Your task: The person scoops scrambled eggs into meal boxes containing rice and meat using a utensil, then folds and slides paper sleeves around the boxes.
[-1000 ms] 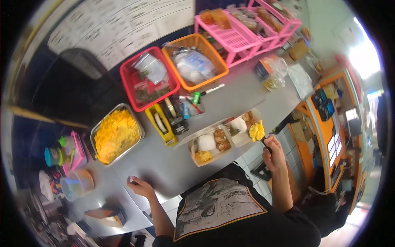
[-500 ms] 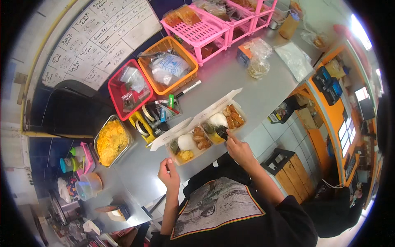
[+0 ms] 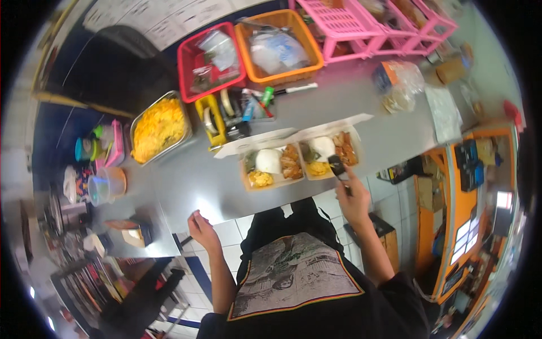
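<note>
My right hand [image 3: 353, 200] grips a black spoon [image 3: 336, 166] over the right-hand open food box [image 3: 329, 174], beside its yellow scrambled-egg portion [image 3: 317, 168]; white rice, leafy greens and browned pieces share that box. The left-hand box [image 3: 274, 185] holds similar portions: rice [image 3: 268, 161], egg [image 3: 261, 178], browned pieces [image 3: 291, 162]. My left hand [image 3: 200, 229], fingers curled, hovers near the counter's front edge, left of both boxes; what it holds, if anything, is unclear. A metal tray of yellow egg [image 3: 159, 129] sits farther back at left.
Along the back stand a red basket [image 3: 189, 73], orange basket [image 3: 313, 53], pink racks [image 3: 355, 28], a yellow tape dispenser [image 3: 209, 121] and markers. Plastic tubs [image 3: 107, 183] are at left; bagged items [image 3: 406, 85] at right. The steel counter [image 3: 192, 181] ends above my legs.
Yellow food seen on the spoon earlier is off it; egg now shows in the right box. My left hand went toward the boxes, then moved back left. The view has shifted.
</note>
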Tool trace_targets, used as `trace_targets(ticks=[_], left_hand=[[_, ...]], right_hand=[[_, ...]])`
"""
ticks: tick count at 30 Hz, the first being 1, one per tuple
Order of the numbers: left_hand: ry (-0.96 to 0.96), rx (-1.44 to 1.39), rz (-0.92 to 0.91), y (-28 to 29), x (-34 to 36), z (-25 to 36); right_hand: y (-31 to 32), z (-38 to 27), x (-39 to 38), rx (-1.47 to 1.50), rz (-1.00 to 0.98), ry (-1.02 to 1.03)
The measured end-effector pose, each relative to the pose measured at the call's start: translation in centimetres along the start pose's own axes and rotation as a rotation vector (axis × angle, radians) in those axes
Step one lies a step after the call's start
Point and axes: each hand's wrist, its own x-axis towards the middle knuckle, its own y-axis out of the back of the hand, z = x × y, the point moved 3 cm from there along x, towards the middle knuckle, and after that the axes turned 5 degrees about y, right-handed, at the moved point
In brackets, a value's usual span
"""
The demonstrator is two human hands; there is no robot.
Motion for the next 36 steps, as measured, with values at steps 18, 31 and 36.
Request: trace_targets(ticks=[18, 31, 36], left_hand=[[-0.002, 0.652, 0.567, 7.4, 15.9, -8.5], [0.04, 0.667, 0.498, 7.9, 17.7, -9.2], [0.059, 0.654, 0.451, 7.9, 17.8, -8.9]], right_hand=[[-38.8, -31.8, 12.9, 0.109, -0.851, 0.287], [-53.4, -36.7, 18.6, -0.36, -1.321, 0.582], [-50.2, -32.2, 20.4, -0.034, -1.218, 0.142]])
